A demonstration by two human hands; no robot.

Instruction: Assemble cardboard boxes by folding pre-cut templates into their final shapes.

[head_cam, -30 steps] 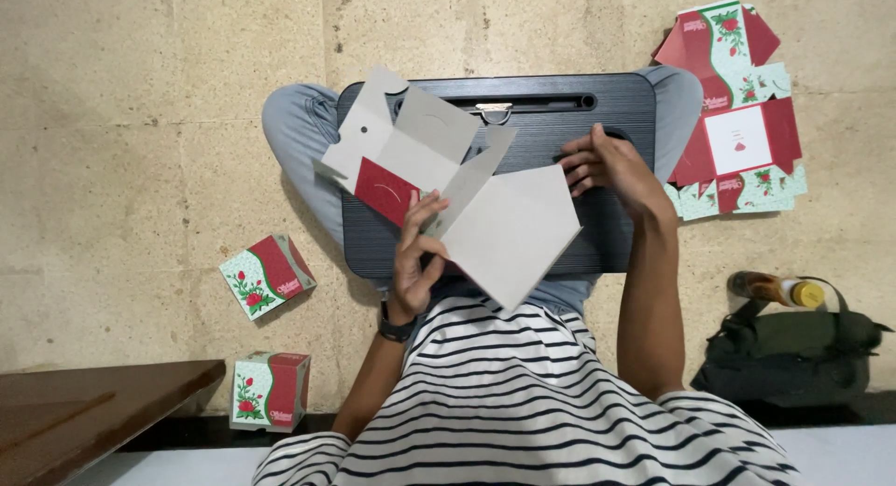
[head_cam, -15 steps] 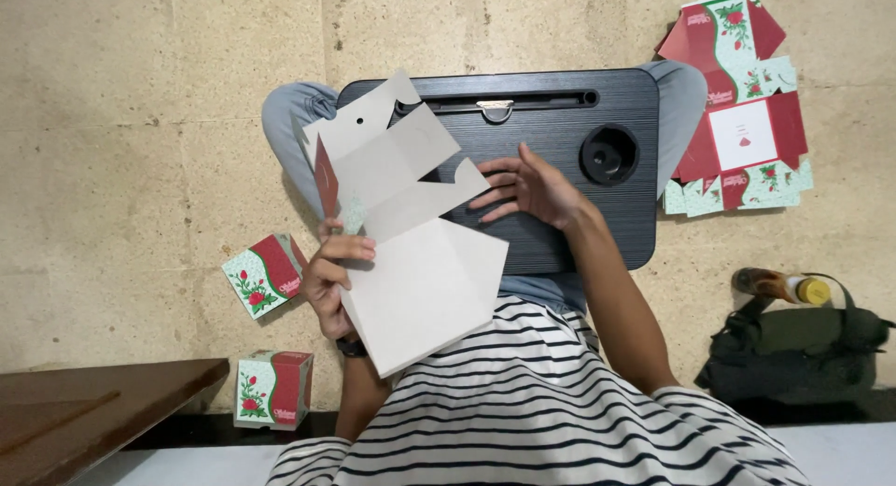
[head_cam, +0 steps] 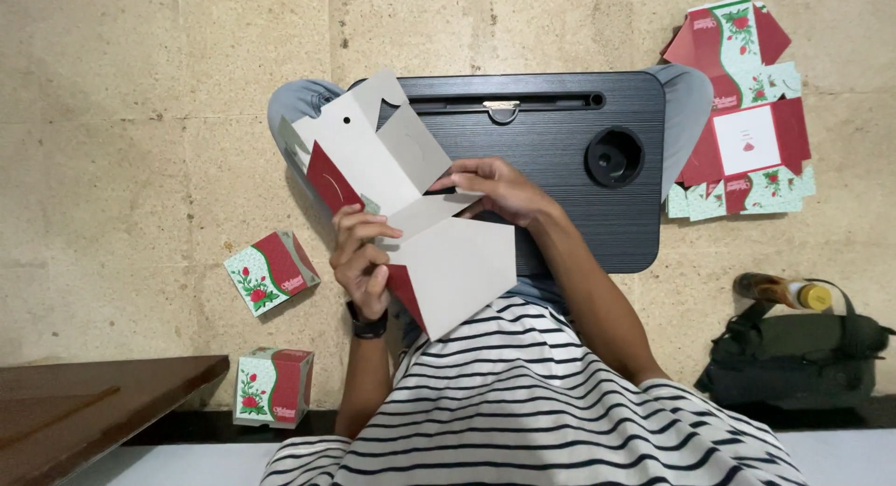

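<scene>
The left hand (head_cam: 362,257) pinches the lower edge of an unfolded grey cardboard box blank (head_cam: 411,206), long axis from eleven to five o'clock above the black lap tabletop (head_cam: 560,159), while the right hand (head_cam: 495,187) fingers clasp its middle flap from three o'clock.

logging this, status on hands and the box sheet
Left hand grips flat carton sheet, grey side up. Right hand pinches a flap. Lap desk beneath; nothing in the way.
</scene>
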